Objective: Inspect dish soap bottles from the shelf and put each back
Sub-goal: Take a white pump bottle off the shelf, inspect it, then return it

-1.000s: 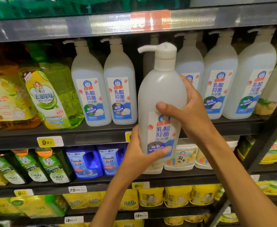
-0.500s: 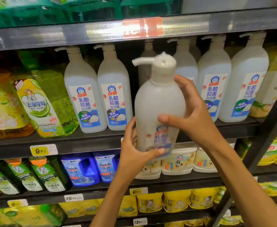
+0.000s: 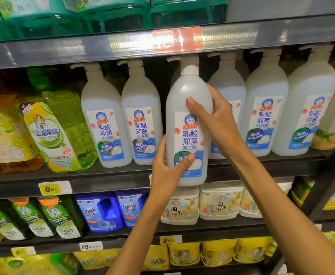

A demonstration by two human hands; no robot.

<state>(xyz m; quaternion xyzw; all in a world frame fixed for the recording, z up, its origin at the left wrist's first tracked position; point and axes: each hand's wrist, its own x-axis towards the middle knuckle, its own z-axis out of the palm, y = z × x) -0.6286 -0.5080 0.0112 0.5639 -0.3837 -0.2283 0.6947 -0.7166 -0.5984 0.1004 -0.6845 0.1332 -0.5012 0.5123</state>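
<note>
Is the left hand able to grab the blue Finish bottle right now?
Probably not yet. The left hand is busy gripping the white soap bottle together with the right hand. The Finish bottle sits unblocked just below, though.

Two bare forearms, left hand (image 3: 165, 171) and right hand (image 3: 218, 124), sleeveless, ringless, no watch or bracelet.

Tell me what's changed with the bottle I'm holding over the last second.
The held bottle has turned so its label now faces you squarely, and it has gone up and back toward the gap in the row, its pump now just under the upper shelf edge. Nothing was let go: the left hand still grips low down, the right hand the shoulder. The other white bottles stayed put.
</note>
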